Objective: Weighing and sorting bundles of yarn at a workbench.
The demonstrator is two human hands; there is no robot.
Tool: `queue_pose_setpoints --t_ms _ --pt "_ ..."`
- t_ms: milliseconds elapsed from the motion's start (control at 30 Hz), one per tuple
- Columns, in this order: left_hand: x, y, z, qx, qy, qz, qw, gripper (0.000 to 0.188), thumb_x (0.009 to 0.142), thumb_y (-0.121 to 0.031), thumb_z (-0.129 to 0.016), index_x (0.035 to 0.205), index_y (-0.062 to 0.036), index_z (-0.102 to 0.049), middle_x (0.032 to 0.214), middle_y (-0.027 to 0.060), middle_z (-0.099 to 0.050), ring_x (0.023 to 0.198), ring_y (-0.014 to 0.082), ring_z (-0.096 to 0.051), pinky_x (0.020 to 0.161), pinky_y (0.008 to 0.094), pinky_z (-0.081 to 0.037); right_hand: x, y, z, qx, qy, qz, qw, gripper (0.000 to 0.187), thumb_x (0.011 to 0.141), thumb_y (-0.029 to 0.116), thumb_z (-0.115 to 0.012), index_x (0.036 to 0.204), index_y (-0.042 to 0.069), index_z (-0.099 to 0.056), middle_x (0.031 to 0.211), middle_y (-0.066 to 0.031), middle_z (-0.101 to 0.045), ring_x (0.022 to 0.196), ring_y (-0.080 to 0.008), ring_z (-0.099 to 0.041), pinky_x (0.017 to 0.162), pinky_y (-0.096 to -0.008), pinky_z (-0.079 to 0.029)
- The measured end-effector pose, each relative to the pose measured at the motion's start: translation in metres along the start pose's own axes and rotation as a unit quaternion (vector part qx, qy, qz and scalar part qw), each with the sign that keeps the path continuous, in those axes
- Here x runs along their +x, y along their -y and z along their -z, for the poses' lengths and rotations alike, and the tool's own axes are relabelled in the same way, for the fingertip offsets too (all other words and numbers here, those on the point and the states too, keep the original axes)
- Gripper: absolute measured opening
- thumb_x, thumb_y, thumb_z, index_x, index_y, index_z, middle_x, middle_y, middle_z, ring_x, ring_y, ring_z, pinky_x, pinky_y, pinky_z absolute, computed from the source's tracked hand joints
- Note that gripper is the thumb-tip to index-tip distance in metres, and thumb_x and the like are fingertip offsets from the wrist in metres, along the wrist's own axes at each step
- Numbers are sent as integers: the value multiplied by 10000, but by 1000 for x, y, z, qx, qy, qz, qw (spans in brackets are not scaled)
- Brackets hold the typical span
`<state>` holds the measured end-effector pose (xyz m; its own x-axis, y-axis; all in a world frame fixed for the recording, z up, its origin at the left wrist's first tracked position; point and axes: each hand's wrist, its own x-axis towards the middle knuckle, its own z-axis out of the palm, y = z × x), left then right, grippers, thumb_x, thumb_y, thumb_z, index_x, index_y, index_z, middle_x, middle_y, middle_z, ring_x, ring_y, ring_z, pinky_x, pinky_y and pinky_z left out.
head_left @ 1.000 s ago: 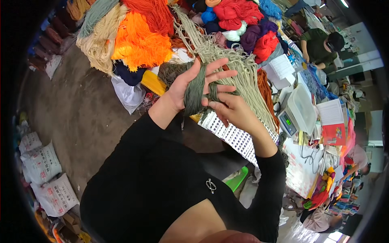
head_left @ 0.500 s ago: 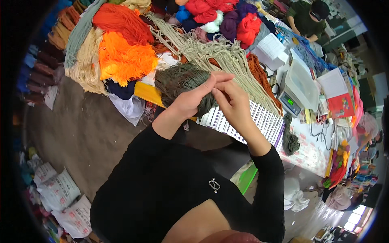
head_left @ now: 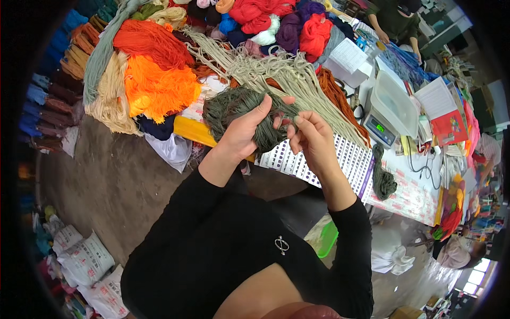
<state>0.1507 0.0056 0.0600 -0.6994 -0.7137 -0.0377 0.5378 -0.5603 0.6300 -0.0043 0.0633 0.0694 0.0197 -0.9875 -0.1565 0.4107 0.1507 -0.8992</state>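
A thick bundle of dark green yarn (head_left: 228, 109) hangs over the near edge of the table. My left hand (head_left: 240, 133) is wrapped round it, thumb on top and fingertips showing at its right end. Close to those fingertips, my right hand (head_left: 314, 139) has thumb and forefinger pressed together in a pinch; whatever lies between them is too small to make out. Under my right hand is a white card with rows of small dark dots (head_left: 308, 162). A smaller twisted hank of dark green yarn (head_left: 383, 181) lies to the right of the card.
Pale green yarn (head_left: 287, 80) stretches across the table, with orange yarn (head_left: 159, 85) at the left and colourful balls behind. A digital scale (head_left: 380, 127) carrying a clear plastic tub (head_left: 396, 101) stands at the right. White sacks (head_left: 87, 258) sit lower left. Another person (head_left: 396, 24) works at the far right.
My right hand has drawn slightly right and down from the bundle's top, so the left fingertips now show. The left thumb has lifted. The view has shifted slightly.
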Motion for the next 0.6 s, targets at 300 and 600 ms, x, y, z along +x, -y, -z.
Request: queue_pose_setpoints --t_ms 300,600 --pt "1 6 -11 64 -22 -14 998 408 963 -307 -334 1176 9 -480 966 79 -590 889 129 -572 779 275 -467 -3 -1 0 -71 11 34 997 183 862 152 -570 957 2 -525 679 -20 -539 488 -71 -466 454 -191 -360" --pt "3 6 -1 82 -17 -25 996 430 957 -336 -358 1189 2 -487 824 9 -531 762 82 -536 719 229 -446 -2 -5 5 -66 20 21 997 181 877 187 -558 880 6 -549 653 -6 -543 514 -67 -498 482 -192 -367"
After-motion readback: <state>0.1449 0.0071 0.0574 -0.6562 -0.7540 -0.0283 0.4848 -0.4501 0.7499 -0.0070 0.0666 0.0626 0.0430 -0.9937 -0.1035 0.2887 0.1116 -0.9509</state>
